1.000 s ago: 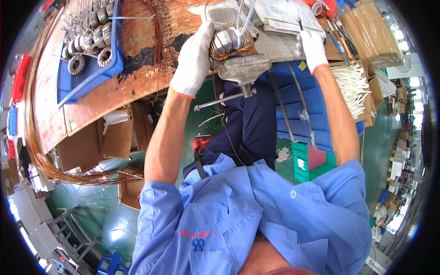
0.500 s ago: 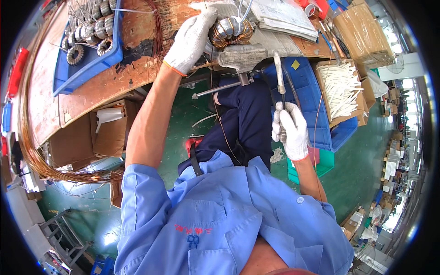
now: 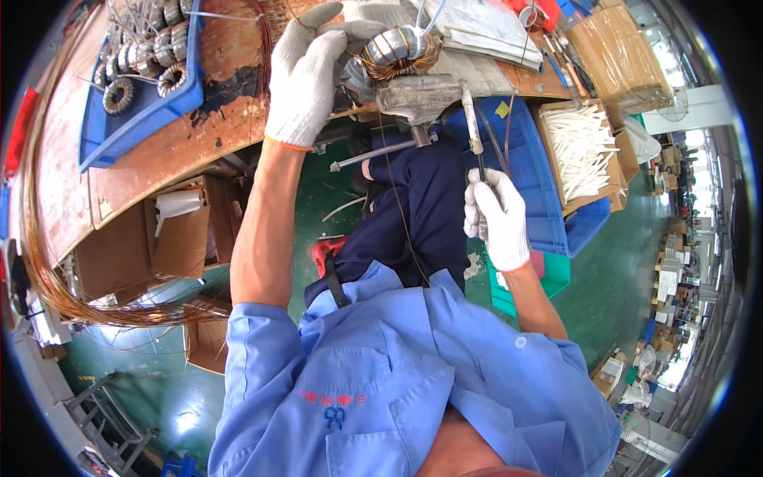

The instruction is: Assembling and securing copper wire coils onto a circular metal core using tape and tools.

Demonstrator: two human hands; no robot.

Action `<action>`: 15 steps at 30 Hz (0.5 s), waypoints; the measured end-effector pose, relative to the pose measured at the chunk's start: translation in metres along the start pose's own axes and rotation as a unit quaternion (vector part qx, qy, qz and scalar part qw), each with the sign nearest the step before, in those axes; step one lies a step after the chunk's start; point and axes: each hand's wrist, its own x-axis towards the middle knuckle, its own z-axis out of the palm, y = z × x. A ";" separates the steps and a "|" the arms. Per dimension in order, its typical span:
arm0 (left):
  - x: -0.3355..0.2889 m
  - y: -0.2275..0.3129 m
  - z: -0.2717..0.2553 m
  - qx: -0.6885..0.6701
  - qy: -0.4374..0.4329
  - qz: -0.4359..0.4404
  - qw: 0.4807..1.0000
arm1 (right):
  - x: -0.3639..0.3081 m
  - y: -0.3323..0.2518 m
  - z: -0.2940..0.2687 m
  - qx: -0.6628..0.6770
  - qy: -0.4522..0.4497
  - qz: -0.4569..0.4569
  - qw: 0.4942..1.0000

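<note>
My left hand, in a white knitted glove, is just left of a ring-shaped coil wound with copper wire. Its fingers are curled, and a thin copper wire runs into them; the exact grip is partly hidden. A grey vise at the bench edge sits directly below the coil, which has white ties over it. My gloved right hand is closed round the dark lower shaft of a rod-like tool with a whitish wrapped upper part. The tool stands nearly upright, right of the vise.
A blue tray of wound ring cores lies on the bench at left. Papers lie behind the vise. At right are a box of white tubes and blue bins. A copper wire bundle curves along the left.
My left hand has moved left, away from the coil, and its fingers have spread somewhat. My right hand and the rod-like tool have shifted slightly; the view has turned a little.
</note>
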 end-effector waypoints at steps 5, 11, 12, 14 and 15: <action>0.007 -0.017 -0.006 -0.093 -0.009 0.005 0.996 | -0.007 0.001 0.000 -0.013 0.000 -0.002 1.000; 0.045 -0.011 0.023 0.202 0.046 0.042 0.977 | -0.027 0.003 0.004 -0.075 0.005 -0.097 0.992; 0.053 -0.009 0.023 0.189 0.016 0.011 0.982 | -0.027 -0.004 0.008 -0.078 -0.012 -0.072 0.994; 0.074 -0.003 0.023 0.177 -0.040 -0.014 0.983 | -0.025 -0.016 0.016 -0.083 -0.048 -0.035 0.995; 0.082 0.003 0.019 0.189 -0.081 -0.038 0.978 | -0.021 -0.023 0.022 -0.074 -0.066 -0.004 0.995</action>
